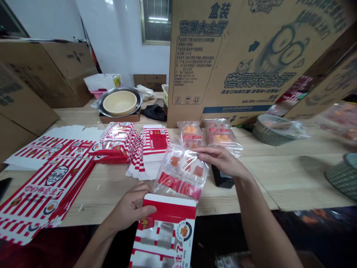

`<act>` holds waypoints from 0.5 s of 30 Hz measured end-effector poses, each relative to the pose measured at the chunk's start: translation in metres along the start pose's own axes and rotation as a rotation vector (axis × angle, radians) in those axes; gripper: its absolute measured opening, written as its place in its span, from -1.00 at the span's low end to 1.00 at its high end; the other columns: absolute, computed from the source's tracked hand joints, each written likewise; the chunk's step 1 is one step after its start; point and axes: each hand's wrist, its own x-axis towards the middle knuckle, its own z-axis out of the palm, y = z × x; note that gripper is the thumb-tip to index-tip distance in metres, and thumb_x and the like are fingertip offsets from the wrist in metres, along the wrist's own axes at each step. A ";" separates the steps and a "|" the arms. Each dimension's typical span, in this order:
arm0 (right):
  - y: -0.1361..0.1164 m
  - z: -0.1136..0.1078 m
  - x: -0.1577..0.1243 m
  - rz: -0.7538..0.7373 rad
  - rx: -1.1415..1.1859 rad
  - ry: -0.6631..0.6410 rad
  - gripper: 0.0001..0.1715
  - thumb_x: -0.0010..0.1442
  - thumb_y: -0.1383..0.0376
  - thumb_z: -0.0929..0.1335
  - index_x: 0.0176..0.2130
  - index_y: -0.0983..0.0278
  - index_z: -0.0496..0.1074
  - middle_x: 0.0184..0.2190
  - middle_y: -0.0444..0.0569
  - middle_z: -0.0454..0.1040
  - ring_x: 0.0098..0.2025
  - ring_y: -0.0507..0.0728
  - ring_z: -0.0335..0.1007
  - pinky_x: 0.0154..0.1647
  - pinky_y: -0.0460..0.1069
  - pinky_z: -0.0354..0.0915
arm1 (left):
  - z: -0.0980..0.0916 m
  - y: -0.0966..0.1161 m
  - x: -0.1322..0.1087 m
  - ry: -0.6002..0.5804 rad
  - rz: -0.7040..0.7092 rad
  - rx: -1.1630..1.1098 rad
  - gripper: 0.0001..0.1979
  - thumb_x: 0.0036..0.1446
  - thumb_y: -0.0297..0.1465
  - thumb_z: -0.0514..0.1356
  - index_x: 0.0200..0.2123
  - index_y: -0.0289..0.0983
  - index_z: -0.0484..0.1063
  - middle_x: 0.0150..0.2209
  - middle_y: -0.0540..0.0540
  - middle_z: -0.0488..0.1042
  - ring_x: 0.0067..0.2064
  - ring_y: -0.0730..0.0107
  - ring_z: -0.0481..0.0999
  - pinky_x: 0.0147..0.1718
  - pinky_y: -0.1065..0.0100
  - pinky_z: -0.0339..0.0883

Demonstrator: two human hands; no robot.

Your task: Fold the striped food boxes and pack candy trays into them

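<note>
My left hand (pixel 134 204) is closed on the upper left edge of a red-and-white striped box (pixel 167 230), which is tilted toward me below the table edge. The box has clear windows and a red flap at its top. In my right hand (pixel 223 160) I pinch the top right corner of a clear plastic packet (pixel 182 171) with red sachets and small orange-red pieces inside. The packet's lower end is at the box's top; whether it is inside the opening, I cannot tell. A small black object (pixel 222 178) sits on the table just below my right hand.
Flat striped cartons (pixel 55 186) lie stacked at left, beside filled boxes (pixel 115 139) and folded cartons (pixel 154 143). More packets (pixel 191 132) lie ahead against a large cardboard box (pixel 200 63). A cream bowl (pixel 119 103) stands behind; a grey-green basket (pixel 272 130) is at right.
</note>
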 end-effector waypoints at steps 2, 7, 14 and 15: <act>-0.006 -0.002 0.009 -0.037 0.006 -0.063 -0.70 0.11 0.18 0.35 -0.12 0.10 0.46 -0.15 -0.13 0.48 -0.15 0.03 0.37 -0.12 -0.06 0.25 | -0.004 0.005 0.006 -0.129 0.012 0.041 -0.83 0.06 -0.34 0.16 -0.49 -0.27 0.48 -0.33 -0.08 0.45 -0.19 0.31 0.37 -0.15 0.37 0.20; -0.005 0.017 0.015 0.002 0.158 -0.380 -0.69 0.12 0.14 0.33 -0.13 0.15 0.47 -0.19 -0.10 0.49 -0.21 0.01 0.37 -0.17 -0.07 0.26 | -0.007 -0.006 0.012 -0.181 -0.180 -0.087 -0.80 0.02 -0.30 0.18 -0.56 -0.27 0.40 -0.27 -0.07 0.45 -0.20 0.30 0.40 -0.20 0.39 0.25; 0.026 0.087 -0.015 0.074 0.310 -0.711 -0.46 -0.08 0.00 0.42 -0.23 0.35 0.48 -0.13 0.03 0.35 -0.15 0.13 0.30 -0.16 -0.03 0.25 | 0.017 -0.033 -0.009 0.099 -0.380 -0.411 -0.78 0.03 -0.26 0.18 -0.31 -0.28 0.33 -0.34 0.00 0.38 -0.33 0.45 0.37 -0.35 0.47 0.26; 0.029 0.093 -0.019 0.102 0.331 -0.697 -0.45 -0.10 0.05 0.44 -0.17 0.33 0.46 -0.12 0.01 0.34 -0.14 0.13 0.30 -0.16 -0.03 0.26 | 0.018 -0.034 -0.010 0.055 -0.428 -0.445 -0.76 0.04 -0.23 0.18 -0.35 -0.30 0.36 -0.38 0.00 0.39 -0.35 0.44 0.38 -0.36 0.46 0.27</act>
